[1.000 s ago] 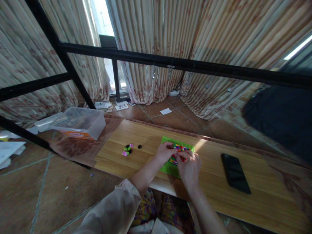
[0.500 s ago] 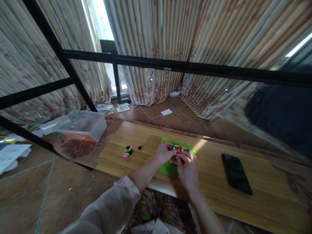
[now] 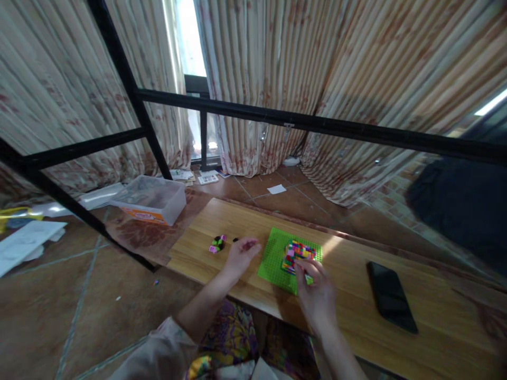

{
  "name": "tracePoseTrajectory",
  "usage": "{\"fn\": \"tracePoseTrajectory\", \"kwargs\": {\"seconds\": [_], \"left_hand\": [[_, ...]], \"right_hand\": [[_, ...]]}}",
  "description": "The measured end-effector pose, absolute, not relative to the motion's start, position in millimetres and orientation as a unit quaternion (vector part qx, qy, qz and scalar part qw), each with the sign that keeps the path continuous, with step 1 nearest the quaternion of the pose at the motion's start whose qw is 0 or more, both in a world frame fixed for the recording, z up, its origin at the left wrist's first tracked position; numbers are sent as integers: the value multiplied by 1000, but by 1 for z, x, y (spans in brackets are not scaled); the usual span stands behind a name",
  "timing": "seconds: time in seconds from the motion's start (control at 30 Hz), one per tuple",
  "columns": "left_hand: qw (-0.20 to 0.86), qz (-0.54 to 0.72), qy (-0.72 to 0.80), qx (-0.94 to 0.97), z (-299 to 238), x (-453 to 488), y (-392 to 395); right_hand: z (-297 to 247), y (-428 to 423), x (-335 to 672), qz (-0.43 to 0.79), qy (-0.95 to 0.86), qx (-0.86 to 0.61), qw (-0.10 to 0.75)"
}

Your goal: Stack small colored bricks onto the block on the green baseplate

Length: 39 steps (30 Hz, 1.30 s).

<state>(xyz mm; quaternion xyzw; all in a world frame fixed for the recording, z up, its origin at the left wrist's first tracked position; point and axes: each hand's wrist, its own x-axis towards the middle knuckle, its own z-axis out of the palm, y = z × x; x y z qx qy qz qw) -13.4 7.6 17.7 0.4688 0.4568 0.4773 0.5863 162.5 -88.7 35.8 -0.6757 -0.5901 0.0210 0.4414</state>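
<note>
A green studded baseplate (image 3: 273, 256) lies on the wooden table, carrying a low block of multicoloured toy bricks (image 3: 297, 250). My right hand (image 3: 319, 295) is at the near right side of this block, thumb and fingers bent together over its front edge. Whatever is between those fingertips is too small to make out. Left of the baseplate, my left hand (image 3: 241, 258) hangs above the table with its fingers loosely curled and apart, nothing visible in them. Beyond it sits a small group of pink, green and black bricks (image 3: 217, 244); a black brick (image 3: 235, 239) is partly hidden behind that hand.
A black phone (image 3: 392, 297) lies on the right part of the wooden table (image 3: 356, 316). On the left, a clear plastic box (image 3: 158, 203) with an orange label stands beyond the table's end. A black metal frame (image 3: 245, 111) crosses in front of the curtains (image 3: 273, 63).
My left hand has left the brick block and moved left, towards the loose bricks. The right hand stays at the block, drawn slightly nearer to me. The camera view has shifted.
</note>
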Motion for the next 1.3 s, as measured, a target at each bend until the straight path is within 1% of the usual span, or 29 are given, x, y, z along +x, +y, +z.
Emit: {"fn": "tracePoseTrajectory", "kwargs": {"seconds": [0.1, 0.23, 0.33, 0.47, 0.6, 0.7, 0.8, 0.87, 0.93, 1.0, 1.07, 1.2, 1.3], "left_hand": [[570, 480, 488, 454, 8, -57, -10], [542, 488, 529, 434, -7, -97, -28], [535, 482, 540, 436, -14, -108, -33], [527, 457, 550, 459, -20, -110, -30], [512, 438, 557, 486, -23, -112, -29], [497, 439, 557, 499, -23, -112, -29], [502, 450, 548, 495, -21, -102, -30], [541, 446, 531, 477, -16, -90, -31], [611, 422, 503, 442, -7, -73, -34], [690, 388, 467, 394, 6, -55, -36], [740, 362, 434, 364, 19, -37, -38], [761, 342, 406, 374, 38, -7, -38], [764, 341, 399, 374, 44, 7, -36]], "right_hand": [[28, -84, 133, 83, -626, -642, 434], [13, -56, 92, 123, -688, -606, 381], [5, -21, 65, 115, -721, -597, 332], [-3, 20, 42, 67, -739, -608, 282], [-9, 25, 38, 72, -755, -600, 253], [-9, 7, 48, 101, -736, -609, 276], [-3, -21, 64, 147, -695, -623, 328], [2, -40, 74, 190, -664, -615, 380], [7, -58, 83, 225, -629, -601, 438], [12, -72, 92, 236, -599, -594, 482], [17, -81, 101, 227, -584, -594, 505], [26, -90, 122, 199, -572, -603, 520], [27, -92, 134, 210, -541, -602, 549]]}}
